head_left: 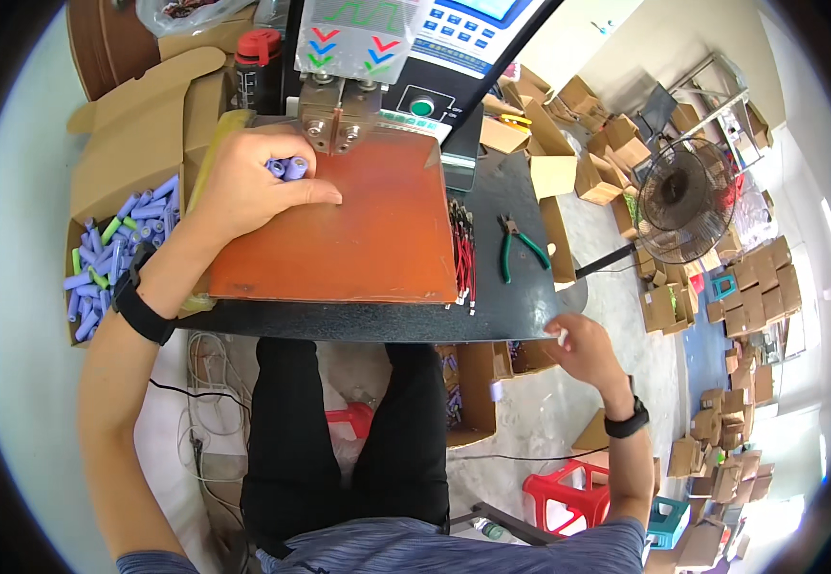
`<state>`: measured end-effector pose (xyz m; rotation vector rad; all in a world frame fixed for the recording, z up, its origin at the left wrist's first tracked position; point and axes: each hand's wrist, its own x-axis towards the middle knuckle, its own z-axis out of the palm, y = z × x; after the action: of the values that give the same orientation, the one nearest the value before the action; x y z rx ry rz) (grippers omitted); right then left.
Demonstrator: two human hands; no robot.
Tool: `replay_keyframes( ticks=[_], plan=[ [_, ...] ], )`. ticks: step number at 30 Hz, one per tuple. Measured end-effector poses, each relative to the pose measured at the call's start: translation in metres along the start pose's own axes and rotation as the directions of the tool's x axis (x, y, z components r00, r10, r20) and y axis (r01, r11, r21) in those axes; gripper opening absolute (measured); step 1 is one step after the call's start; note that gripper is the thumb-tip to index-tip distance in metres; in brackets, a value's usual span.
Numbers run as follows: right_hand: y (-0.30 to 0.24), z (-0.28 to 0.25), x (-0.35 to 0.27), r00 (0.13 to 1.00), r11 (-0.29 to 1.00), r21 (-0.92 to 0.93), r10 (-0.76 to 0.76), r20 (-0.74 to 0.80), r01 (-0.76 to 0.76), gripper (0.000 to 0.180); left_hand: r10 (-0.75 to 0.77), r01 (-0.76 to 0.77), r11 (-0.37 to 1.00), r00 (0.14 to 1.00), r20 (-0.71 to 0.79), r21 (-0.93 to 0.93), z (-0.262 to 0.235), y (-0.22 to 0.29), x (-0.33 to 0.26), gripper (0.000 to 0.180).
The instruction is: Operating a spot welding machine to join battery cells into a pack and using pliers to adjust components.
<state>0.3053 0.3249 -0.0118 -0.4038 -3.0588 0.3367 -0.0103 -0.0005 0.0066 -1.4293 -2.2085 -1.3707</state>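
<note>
My left hand (pixel 253 182) is closed round a couple of purple cylindrical battery cells (pixel 287 168), their round ends facing up. It rests at the left side of the orange-brown mat (pixel 358 230), just beside the metal electrode head (pixel 339 115) of the spot welder (pixel 463 57). Past the table's right front corner, my right hand (pixel 588 354) is in the air, loosely curled with its fingers apart and nothing seen in them. Between that hand and my legs, a blurred purple cell (pixel 497 390) shows in front of an open carton (pixel 476 397) that contains more cells.
Left of the mat, an open cardboard box (pixel 133 124) holds many purple and some green cells (pixel 114 253). Red and black wire leads (pixel 463 253) and green-handled cutters (pixel 521 247) lie on the black table (pixel 368 322). A fan (pixel 686 201) and red stool (pixel 568 493) stand at right.
</note>
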Motion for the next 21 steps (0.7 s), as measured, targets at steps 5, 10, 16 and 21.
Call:
replay_keyframes(
  ticks=[5,10,16,21],
  plan=[
    [-0.01,0.047,0.075,0.996,0.938,0.34,0.087,-0.034,-0.07,0.012,0.026,-0.027,0.998,1.0,-0.014,-0.062,0.005,0.0,-0.002,0.025],
    [-0.033,0.074,0.119,0.984,0.97,0.178,0.174,-0.035,-0.165,0.022,0.109,-0.106,0.986,0.994,0.021,-0.13,0.008,-0.004,-0.002,0.015],
    [-0.013,0.081,0.13,0.97,0.931,0.271,0.23,0.081,-0.243,0.029,0.106,-0.095,0.983,0.992,0.061,-0.16,0.003,-0.005,-0.002,0.018],
    [-0.004,0.062,0.132,0.961,0.888,0.375,0.211,0.18,-0.265,0.029,0.067,-0.035,0.969,0.99,0.122,-0.243,0.0,-0.008,-0.001,0.021]
  ],
)
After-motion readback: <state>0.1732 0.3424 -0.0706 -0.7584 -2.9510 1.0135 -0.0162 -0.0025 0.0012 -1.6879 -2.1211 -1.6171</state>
